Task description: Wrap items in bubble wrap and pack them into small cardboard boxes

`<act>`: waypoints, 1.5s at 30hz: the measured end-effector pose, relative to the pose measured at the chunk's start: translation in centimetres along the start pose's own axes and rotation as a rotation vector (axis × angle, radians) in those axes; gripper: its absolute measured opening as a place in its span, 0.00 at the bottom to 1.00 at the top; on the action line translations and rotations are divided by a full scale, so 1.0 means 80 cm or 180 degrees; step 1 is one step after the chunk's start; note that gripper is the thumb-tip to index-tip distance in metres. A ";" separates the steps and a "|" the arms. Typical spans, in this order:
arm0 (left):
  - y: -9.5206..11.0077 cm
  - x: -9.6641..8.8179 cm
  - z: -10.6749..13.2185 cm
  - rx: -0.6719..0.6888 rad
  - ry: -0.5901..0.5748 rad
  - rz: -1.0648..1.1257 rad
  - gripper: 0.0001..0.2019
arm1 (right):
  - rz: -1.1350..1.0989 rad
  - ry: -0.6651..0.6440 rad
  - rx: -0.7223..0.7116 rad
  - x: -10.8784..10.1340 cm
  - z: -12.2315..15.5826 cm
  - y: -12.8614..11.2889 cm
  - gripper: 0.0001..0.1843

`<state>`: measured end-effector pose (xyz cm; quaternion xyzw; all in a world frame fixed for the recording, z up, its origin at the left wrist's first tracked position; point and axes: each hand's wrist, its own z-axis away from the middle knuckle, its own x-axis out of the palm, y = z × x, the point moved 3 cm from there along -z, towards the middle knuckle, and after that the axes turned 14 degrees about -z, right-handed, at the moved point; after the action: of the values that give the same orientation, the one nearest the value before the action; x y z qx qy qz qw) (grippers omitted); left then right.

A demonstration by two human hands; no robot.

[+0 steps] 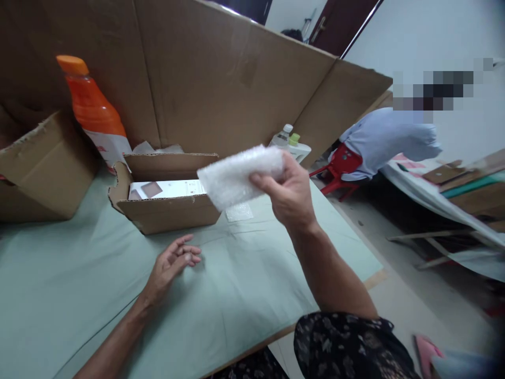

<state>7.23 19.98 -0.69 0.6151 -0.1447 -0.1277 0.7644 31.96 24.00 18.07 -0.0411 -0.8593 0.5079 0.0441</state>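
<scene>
My right hand (290,195) is raised above the table and grips a white bubble-wrap pouch (236,176) by its right end. Just behind the pouch stands a small open cardboard box (165,213) with a white packet (168,188) lying inside it. My left hand (173,263) rests on the pale green table cover (98,295), palm up, fingers loosely curled and apart, holding nothing. It lies in front of the small box.
An orange bottle (94,113) stands at the back left beside a larger cardboard box (43,168). A tall cardboard sheet (221,79) walls the back. Small bottles (290,142) stand behind the pouch. At right, a person in a light shirt (386,137) sits on a red chair (339,168).
</scene>
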 end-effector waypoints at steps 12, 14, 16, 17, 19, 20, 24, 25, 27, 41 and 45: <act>-0.026 0.007 -0.006 -0.0042 -0.0327 -0.0529 0.27 | 0.4303 -0.1379 0.0721 0.072 -0.075 0.029 0.16; -0.029 0.007 -0.007 -0.0022 -0.0320 -0.0549 0.27 | 0.4238 -0.1697 0.0899 0.083 -0.074 0.030 0.15; -0.032 0.008 -0.007 0.0001 -0.0315 -0.0568 0.27 | 0.4039 -0.1930 0.1139 0.082 -0.076 0.029 0.13; -0.033 0.008 -0.008 0.0011 -0.0314 -0.0577 0.26 | 0.3982 -0.1984 0.1227 0.078 -0.078 0.027 0.13; -0.036 0.009 -0.008 0.0027 -0.0312 -0.0595 0.25 | 0.4037 -0.2010 0.1274 0.071 -0.081 0.023 0.13; -0.037 0.009 -0.008 0.0034 -0.0311 -0.0607 0.25 | 0.4132 -0.2014 0.1268 0.070 -0.082 0.022 0.12; -0.038 0.008 -0.009 0.0062 -0.0294 -0.0665 0.26 | 0.4400 -0.2338 0.1335 0.083 -0.084 0.029 0.12; -0.038 0.008 -0.010 0.0072 -0.0287 -0.0679 0.26 | 0.4374 -0.2451 0.1381 0.088 -0.085 0.033 0.13; -0.037 0.008 -0.009 0.0093 -0.0265 -0.0698 0.26 | 0.4182 -0.2660 0.1539 0.092 -0.087 0.039 0.12; -0.005 -0.011 0.016 -0.0023 0.0366 -0.1021 0.25 | 0.3349 -0.1613 0.0684 0.052 -0.067 0.016 0.09; 0.034 -0.064 0.056 0.0194 0.2134 -0.1264 0.21 | 0.2477 -0.0500 0.0421 -0.030 -0.003 0.008 0.13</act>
<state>0.87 18.43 2.53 0.6612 0.2313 -0.0607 0.7111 34.37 24.26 17.57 -0.3216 -0.7458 0.5425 -0.2148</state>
